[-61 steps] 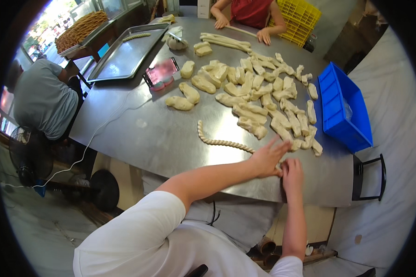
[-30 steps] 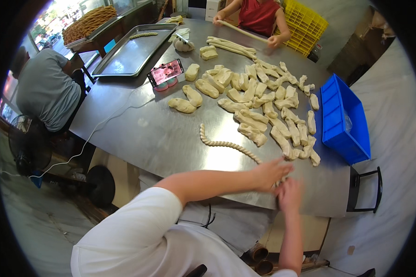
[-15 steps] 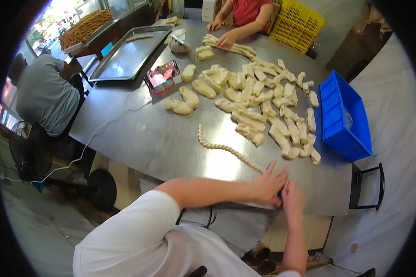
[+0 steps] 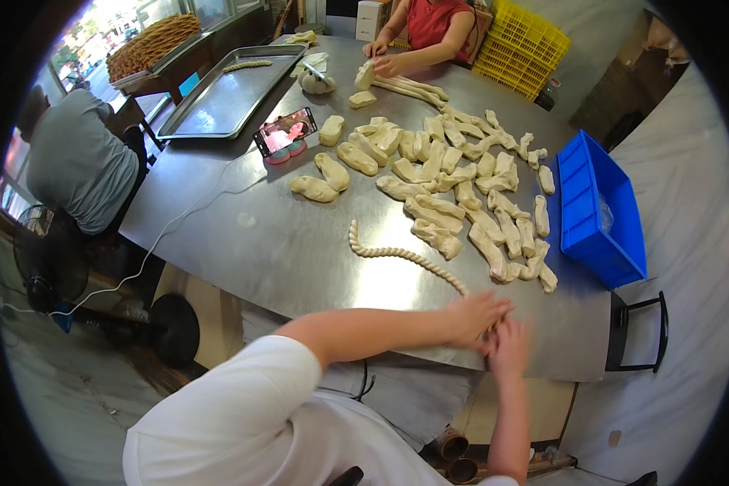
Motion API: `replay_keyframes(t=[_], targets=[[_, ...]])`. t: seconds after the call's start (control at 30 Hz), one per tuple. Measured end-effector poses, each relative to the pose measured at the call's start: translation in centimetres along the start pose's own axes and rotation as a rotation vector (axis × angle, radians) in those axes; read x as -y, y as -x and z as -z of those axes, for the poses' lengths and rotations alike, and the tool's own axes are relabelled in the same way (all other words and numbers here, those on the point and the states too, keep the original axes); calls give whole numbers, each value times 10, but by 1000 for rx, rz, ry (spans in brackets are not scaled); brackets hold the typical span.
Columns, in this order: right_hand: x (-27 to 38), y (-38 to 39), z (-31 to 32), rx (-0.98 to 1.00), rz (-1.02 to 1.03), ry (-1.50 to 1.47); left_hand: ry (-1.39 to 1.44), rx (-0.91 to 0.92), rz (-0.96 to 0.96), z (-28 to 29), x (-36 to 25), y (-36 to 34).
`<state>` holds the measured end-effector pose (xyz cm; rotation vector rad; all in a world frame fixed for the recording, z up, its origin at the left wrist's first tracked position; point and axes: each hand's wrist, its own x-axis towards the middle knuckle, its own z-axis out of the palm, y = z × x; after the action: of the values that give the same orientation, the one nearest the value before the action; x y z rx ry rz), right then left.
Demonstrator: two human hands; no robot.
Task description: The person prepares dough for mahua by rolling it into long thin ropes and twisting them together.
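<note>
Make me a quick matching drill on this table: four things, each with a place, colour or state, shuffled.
Things:
1. Rope
2. Phone
3. Bin
4. Tray

Descriptions:
A. Blue, at the table's right edge
B. Propped up, screen lit
C. Holds one twisted strip
D. One end by the left hand

Pairs: 1-D, 2-B, 3-A, 4-C

Beneath my fingers (image 4: 498, 308), the desk (image 4: 243, 251) is smooth, glossy metal; the dough rope (image 4: 401, 253) looks matt and ridged, the dough pieces (image 4: 436, 237) smooth but lumpy. The tray (image 4: 206, 109) gleams as metal, the blue crate (image 4: 577, 194) is smooth plastic, the yellow crates (image 4: 522, 44) latticed plastic, my sleeve (image 4: 235, 389) matt cloth.
</note>
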<state>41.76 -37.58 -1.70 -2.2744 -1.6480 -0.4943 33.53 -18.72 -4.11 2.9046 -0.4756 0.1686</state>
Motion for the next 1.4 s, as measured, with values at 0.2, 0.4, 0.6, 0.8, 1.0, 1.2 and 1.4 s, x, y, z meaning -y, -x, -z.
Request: replay_keyframes(t=[0.2, 0.4, 0.6, 0.8, 1.0, 1.2, 1.4], targets=[[-20, -17, 3, 292, -408, -168, -3, -136, 185, 13, -19, -5], [14, 31, 22, 57, -76, -79, 181, -60, -30, -8, -34, 34], [-21, -13, 0, 113, -297, -126, 7, -231, 82, -20, 5, -16], [19, 9, 36, 468, -363, -4, 121, -92, 54, -2, -42, 37], [-2, 10, 2, 179, -277, 3, 119, -27, 47, 6, -16, 20], [51, 44, 37, 215, -241, -263, 313, -14, 13, 37, 5, 162], [44, 21, 31, 271, -217, -242, -228, -300, 191, 87, 176, 285]])
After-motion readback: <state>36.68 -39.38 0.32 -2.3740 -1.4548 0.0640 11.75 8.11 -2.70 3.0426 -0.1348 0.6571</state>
